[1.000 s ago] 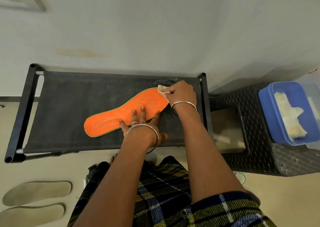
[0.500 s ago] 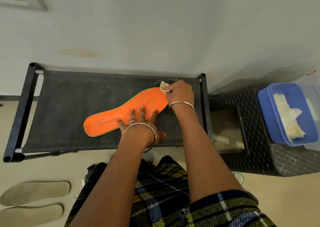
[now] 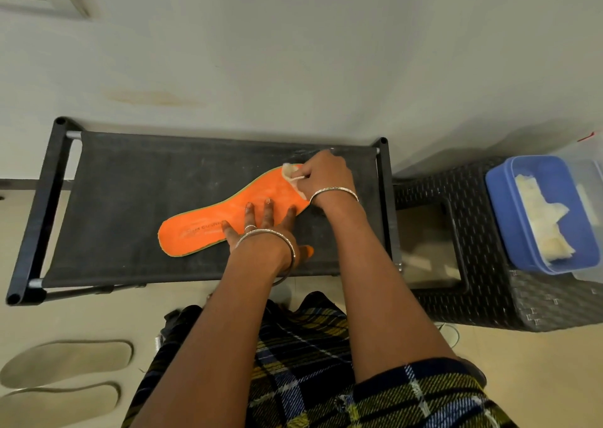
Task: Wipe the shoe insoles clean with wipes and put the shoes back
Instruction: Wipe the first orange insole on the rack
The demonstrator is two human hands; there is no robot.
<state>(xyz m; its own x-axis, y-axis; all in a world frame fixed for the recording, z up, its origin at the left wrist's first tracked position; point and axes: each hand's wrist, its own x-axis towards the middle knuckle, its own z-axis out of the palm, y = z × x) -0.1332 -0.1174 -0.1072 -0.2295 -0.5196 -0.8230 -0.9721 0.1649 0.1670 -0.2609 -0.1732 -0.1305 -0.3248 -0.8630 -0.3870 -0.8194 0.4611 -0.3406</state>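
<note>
Head view. An orange insole (image 3: 212, 228) lies flat on the black fabric shelf (image 3: 130, 192) of a low rack, its long axis running from the heel at 8 o'clock to the toe at 2 o'clock. The left hand (image 3: 261, 231) presses on the middle of the insole with fingers straight and spread, pinning it; it grasps nothing. The right hand (image 3: 326, 174) sits at the toe end and pinches a crumpled pale wipe (image 3: 291, 177) between curled fingers and thumb, the wipe touching the toe.

From the right hand, the rest of the insole stretches away toward 8 o'clock, so a stroke along the axis would probably meet the left hand's fingers first. The right hand is nearer the toe, the left nearer the heel.

A blue tub (image 3: 509, 218) holding more wipes stands on a dark wicker stool (image 3: 473, 303) at 3 o'clock. Two beige insoles (image 3: 65, 359) lie on the floor at 8 o'clock.

Against the frame half a second before, the wipe has come off the toe's far rim and now lies across the toe end. The left hand and insole are unchanged.
</note>
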